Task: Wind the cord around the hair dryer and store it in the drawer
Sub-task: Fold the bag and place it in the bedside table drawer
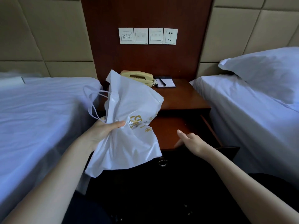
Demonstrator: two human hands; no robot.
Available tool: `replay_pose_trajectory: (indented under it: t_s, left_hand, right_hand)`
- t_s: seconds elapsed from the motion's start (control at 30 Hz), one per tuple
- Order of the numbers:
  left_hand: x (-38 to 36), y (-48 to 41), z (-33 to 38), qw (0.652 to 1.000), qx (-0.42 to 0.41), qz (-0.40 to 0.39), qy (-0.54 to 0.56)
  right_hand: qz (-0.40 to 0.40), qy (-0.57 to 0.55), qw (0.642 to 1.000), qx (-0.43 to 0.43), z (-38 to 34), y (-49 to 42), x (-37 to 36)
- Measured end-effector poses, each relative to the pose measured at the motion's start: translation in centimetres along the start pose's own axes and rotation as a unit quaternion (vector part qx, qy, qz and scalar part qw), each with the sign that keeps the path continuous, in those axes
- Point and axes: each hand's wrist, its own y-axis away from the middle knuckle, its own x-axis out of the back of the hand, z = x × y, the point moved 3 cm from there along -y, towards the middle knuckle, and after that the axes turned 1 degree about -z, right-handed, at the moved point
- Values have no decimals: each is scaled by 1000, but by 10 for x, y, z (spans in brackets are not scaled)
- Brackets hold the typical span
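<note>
Hair dryer and cord are hidden; whether they sit inside the crumpled white plastic bag (129,102) cannot be told. The left hand (105,131) grips that bag by its bunched middle, thumb across the front, above the left part of the open drawer (171,126). The right hand (192,141) is at the drawer's front edge, thumb raised, fingers too blurred to judge any grip; a telephone (139,76) and notepad (166,82) sit at the back of the nightstand (182,99).

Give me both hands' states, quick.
Left hand: grips the white plastic bag.
Right hand: open, empty, over the open drawer.
</note>
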Motion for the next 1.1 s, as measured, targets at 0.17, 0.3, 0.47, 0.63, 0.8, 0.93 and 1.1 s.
replay_pose_trajectory:
  t_s: [0.17, 0.3, 0.47, 0.63, 0.8, 0.93, 1.1]
  left_hand:
    - [-20, 1, 14, 995, 11, -86, -40]
    - [-36, -7, 25, 986, 38, -129, -100]
    - [-65, -14, 21, 975, 56, -180, -115]
    - [-99, -16, -3, 983, 59, -136, -108]
    - [-110, 0, -20, 993, 103, 54, -33]
    - [-110, 14, -25, 978, 113, 162, 64]
    - [-121, 26, -35, 949, 91, 264, 145]
  right_hand:
    - [-66, -49, 996, -32, 6, 11, 0]
    - [-179, -105, 973, -99, 16, 21, 9]
    - [-153, -236, 953, -117, 38, 12, 30]
    - [-181, -318, 925, -100, 25, 0, 19]
    - [-215, -340, 913, -72, 5, -3, 23]
    - [-193, -309, 930, -48, -12, 1, 28]
    - [-122, -351, 927, -58, -11, 4, 28]
